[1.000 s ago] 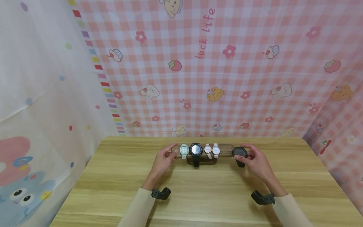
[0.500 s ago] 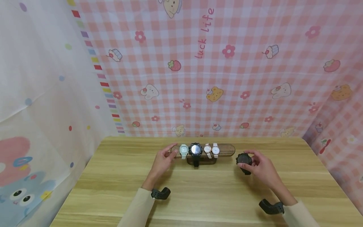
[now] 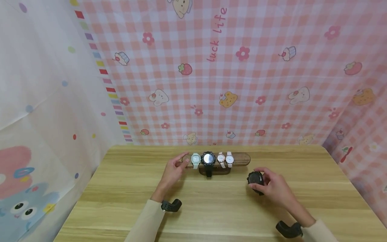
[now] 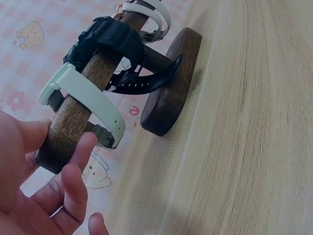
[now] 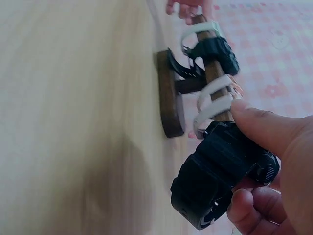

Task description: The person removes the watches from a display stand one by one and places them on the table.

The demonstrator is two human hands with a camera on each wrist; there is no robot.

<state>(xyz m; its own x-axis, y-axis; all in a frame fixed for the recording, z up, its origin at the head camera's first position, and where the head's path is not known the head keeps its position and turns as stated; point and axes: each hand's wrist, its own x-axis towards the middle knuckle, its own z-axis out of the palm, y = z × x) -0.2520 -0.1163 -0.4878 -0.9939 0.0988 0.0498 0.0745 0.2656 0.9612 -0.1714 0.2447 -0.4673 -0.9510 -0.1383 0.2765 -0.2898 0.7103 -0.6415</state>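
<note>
My right hand (image 3: pixel 276 188) pinches a black watch (image 3: pixel 255 179) between thumb and fingers, in front of the right end of a dark wooden watch stand (image 3: pixel 242 159). In the right wrist view this watch's thick strap (image 5: pixel 198 188) forms a loop. With thumb and fingers, my left hand (image 3: pixel 173 173) grips the left end of the stand's bar (image 4: pixel 68 127). On that bar sit a mint-green watch (image 3: pixel 196 159), a bulky black watch (image 3: pixel 208 158) with its strap hanging down, and two white-strapped watches (image 3: pixel 229 159) side by side.
The stand's foot (image 4: pixel 171 88) rests on a wood-grain table (image 3: pixel 211 208) near its back edge. Behind hangs a pink checked cloth (image 3: pixel 193 84), with a white patterned cloth (image 3: pixel 54 101) at the left. Each wrist wears a black camera mount (image 3: pixel 171 205).
My right hand has drawn the black watch away from the bar's right end, out to the right and then toward me. My left hand stays at the left end.
</note>
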